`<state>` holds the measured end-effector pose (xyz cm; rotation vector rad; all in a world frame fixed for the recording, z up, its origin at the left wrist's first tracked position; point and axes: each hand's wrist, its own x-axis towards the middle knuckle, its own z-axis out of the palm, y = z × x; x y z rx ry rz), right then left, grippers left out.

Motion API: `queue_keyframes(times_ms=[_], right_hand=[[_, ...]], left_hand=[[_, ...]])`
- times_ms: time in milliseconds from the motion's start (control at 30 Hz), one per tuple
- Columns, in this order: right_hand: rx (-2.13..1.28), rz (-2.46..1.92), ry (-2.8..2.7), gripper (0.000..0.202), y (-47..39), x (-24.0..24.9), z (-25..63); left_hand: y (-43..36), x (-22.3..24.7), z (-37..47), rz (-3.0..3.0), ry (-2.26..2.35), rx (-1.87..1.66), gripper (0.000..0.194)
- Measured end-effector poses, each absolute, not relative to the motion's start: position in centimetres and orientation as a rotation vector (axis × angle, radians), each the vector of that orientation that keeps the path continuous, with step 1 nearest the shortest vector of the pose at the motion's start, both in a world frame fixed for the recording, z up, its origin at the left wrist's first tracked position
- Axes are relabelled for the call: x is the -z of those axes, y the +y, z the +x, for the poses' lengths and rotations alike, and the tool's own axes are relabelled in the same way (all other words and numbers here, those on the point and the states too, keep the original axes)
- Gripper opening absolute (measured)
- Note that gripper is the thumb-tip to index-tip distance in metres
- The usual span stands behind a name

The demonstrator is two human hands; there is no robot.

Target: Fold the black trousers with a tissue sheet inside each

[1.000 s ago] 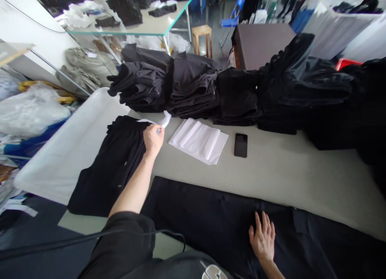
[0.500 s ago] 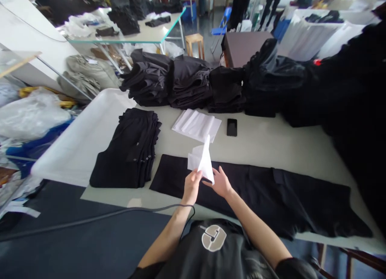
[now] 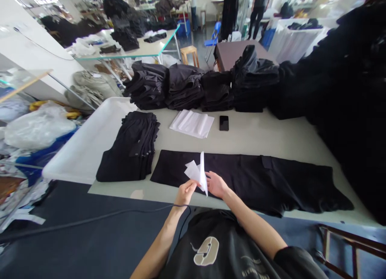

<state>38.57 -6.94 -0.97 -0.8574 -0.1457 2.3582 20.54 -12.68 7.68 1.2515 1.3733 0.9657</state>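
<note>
Pinches a creased sheet of thin white paper (image 3: 202,172) in the left hand (image 3: 184,193), thumb clamped against fingers, right in front of the body. Holds the right hand (image 3: 217,185) just across from it, fingers apart, palm turned to the paper; cannot tell whether touching. Points the sheet's upright panel away from the body, crosswise to a long, flat black cloth garment (image 3: 250,174). Stretches that left to right along the near side of a smooth grey-green tabletop (image 3: 256,136), mostly on the right hand's side and so nearer to it.

Just left of the garment, a neat stack of folded black clothes (image 3: 128,150). Beyond, flat on the tabletop, a fanned pile of white paper sheets (image 3: 192,123) and a black rectangular phone (image 3: 224,123). Along the far edge, a row of black cloth piles (image 3: 183,86); to the left, a shallow white plastic tray (image 3: 78,144). Farther into the workroom, a small wooden stool (image 3: 189,50).
</note>
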Motion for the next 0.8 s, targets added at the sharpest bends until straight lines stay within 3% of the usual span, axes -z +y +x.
queue_keyframes(times_ms=[100, 467, 667, 800], right_hand=[[-2.299, -0.87, -0.113, 0.025, -7.8, 1.8, 38.0], [-1.647, -1.282, -0.547, 0.06, -9.3, 2.0, 49.9], [-1.289, -1.532, -0.833, 0.061, -11.6, 3.1, 56.9], [-1.219, -1.688, -0.836, 0.062, -12.7, 5.6, 58.2]], left_hand=[[-14.2, -7.7, 20.8, 1.304, 1.419, -0.922, 0.038], [-16.6, -4.0, 21.2, 1.717, 1.517, -0.976, 0.024], [-16.8, 0.5, 23.5, 1.733, 1.387, -0.913, 0.026], [-16.5, 4.5, 24.4, 1.41, 1.381, -0.694, 0.027]])
